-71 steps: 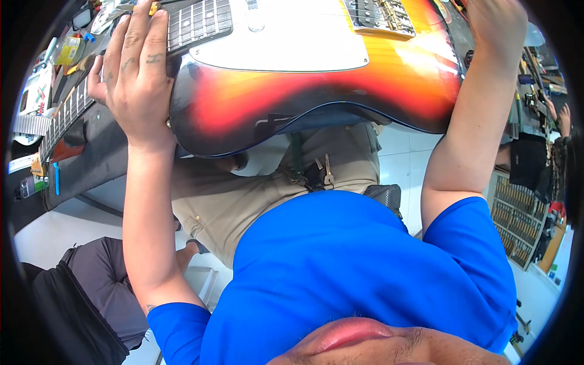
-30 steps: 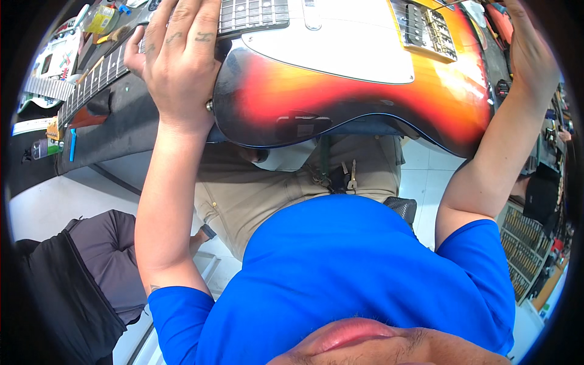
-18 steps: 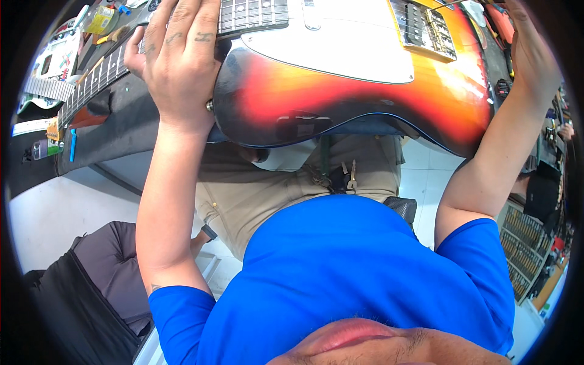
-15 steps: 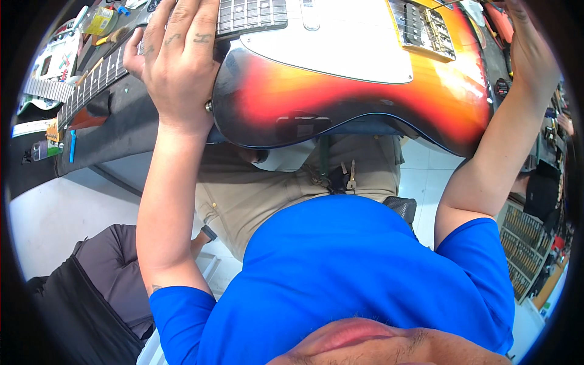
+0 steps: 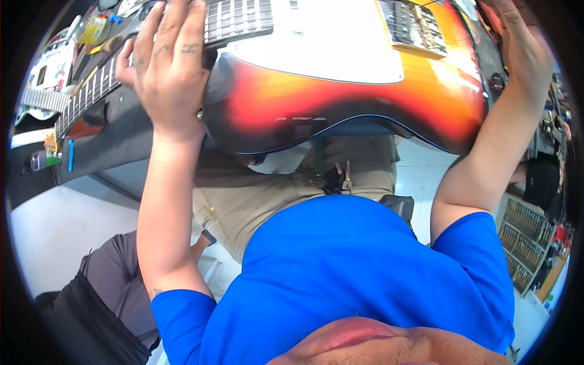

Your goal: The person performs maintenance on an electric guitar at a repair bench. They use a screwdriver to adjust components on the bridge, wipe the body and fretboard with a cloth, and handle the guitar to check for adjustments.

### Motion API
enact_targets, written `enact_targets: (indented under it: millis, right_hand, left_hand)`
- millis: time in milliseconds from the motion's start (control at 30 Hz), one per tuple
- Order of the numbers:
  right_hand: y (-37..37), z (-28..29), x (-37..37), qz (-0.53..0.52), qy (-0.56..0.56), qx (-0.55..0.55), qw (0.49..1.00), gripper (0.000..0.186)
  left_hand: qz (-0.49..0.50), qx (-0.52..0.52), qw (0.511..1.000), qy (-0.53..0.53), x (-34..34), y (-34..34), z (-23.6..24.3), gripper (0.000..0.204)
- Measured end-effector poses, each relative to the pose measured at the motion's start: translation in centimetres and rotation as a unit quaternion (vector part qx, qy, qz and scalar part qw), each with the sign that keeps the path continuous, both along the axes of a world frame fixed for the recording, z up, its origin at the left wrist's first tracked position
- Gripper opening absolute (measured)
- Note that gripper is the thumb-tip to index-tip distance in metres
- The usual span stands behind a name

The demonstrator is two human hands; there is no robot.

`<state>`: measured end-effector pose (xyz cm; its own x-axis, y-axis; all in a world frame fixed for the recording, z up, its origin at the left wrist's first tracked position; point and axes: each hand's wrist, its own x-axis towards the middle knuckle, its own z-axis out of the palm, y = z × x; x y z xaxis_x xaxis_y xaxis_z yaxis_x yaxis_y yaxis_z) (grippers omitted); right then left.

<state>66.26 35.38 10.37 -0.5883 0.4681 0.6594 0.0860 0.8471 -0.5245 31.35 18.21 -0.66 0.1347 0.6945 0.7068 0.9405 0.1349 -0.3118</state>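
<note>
An electric guitar (image 5: pixel 316 100) with a red, orange and black sunburst body and a white pickguard lies across the top of the view, its neck running to the upper left. My left hand (image 5: pixel 170 79) is over the neck beside the body's horn. Its fingers reach across the strings; the thumb is hidden. At the far upper right, past the body's lower end, my right hand (image 5: pixel 526 52) is raised with fingers stretched and partly cut off by the view. My right forearm is close along the guitar's edge.
A dark workbench (image 5: pixel 115 140) extends to the left. On it are a white guitar (image 5: pixel 55 73), a bottle with a yellow label (image 5: pixel 94 29) and a blue stick (image 5: pixel 71 155). A person in dark trousers (image 5: pixel 115 274) is at lower left. A rack of small parts (image 5: pixel 526 225) stands at right.
The guitar has shifted slightly to the left, together with my left hand. My right hand has also moved a little left, its fingers still stretched.
</note>
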Motion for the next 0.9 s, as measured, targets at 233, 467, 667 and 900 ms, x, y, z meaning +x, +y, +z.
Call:
enact_targets:
  millis: [233,467,667,900]
  right_hand:
    - [-0.5,0.2,0.1,-0.025,0.104,-0.066,0.992,0.023]
    - [-1.5,1.1,-0.8,-0.068,0.125,0.005,0.990,0.028]
    - [-1.2,0.4,0.0,-0.121,0.163,0.012,0.979,0.031]
    - [-1.8,0.1,-0.4,-0.150,0.167,-0.009,0.974,0.034]
  left_hand:
    - [-0.027,0.044,0.999,0.000,-0.6,-0.8,0.1,0.054]
    - [-0.016,0.051,0.999,0.005,-0.9,-1.4,0.5,0.049]
    - [0.006,0.031,0.999,0.027,-0.5,-1.3,0.8,0.046]
    - [-0.017,0.048,0.999,0.010,-0.7,-1.1,0.6,0.050]
